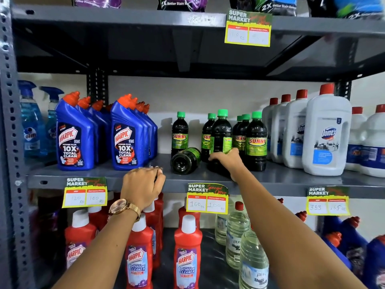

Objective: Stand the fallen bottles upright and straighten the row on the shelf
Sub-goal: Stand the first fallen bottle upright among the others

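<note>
On the middle shelf [291,180] stand several dark Sunny bottles with green caps. One dark bottle [185,160] lies on its side, its base facing me. My right hand [227,158] grips the lower part of an upright dark bottle [221,132] in the front middle of the group. Another upright Sunny bottle [256,140] stands just right of it, and one [179,133] stands behind the fallen bottle. My left hand [143,184] rests with curled fingers on the shelf's front edge, left of the fallen bottle, holding nothing.
Blue Harpic bottles [75,134] stand to the left and white Domex bottles [325,134] to the right on the same shelf. Price tags [207,198] hang from the shelf edge. Red Harpic bottles [187,251] and clear bottles [237,234] fill the shelf below.
</note>
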